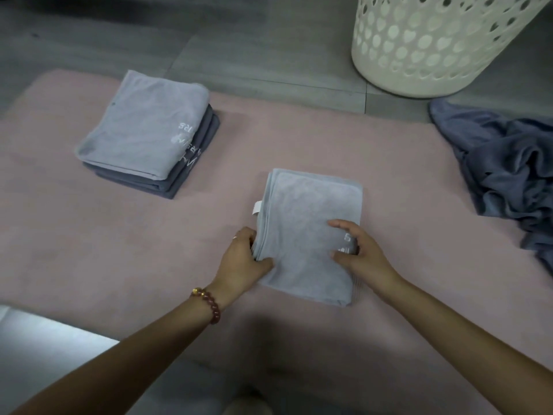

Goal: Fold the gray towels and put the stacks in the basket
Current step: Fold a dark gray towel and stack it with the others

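Left hand (pixel 242 259) grips the towel (pixel 308 211) by its left edge; right hand (pixel 359 253) clasps its right. The stack (pixel 143 130) lies far-left, nearer my left hand.

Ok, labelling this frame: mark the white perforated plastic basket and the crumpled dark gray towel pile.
white perforated plastic basket (pixel 419 59), head view, its side wall.
crumpled dark gray towel pile (pixel 505 163), head view, its middle folds.

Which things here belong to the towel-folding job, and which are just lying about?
Job: towel, held by left hand and right hand; folded stack; unfolded pile; basket.
Lying about: pink mat underneath; bracelet on the left wrist.
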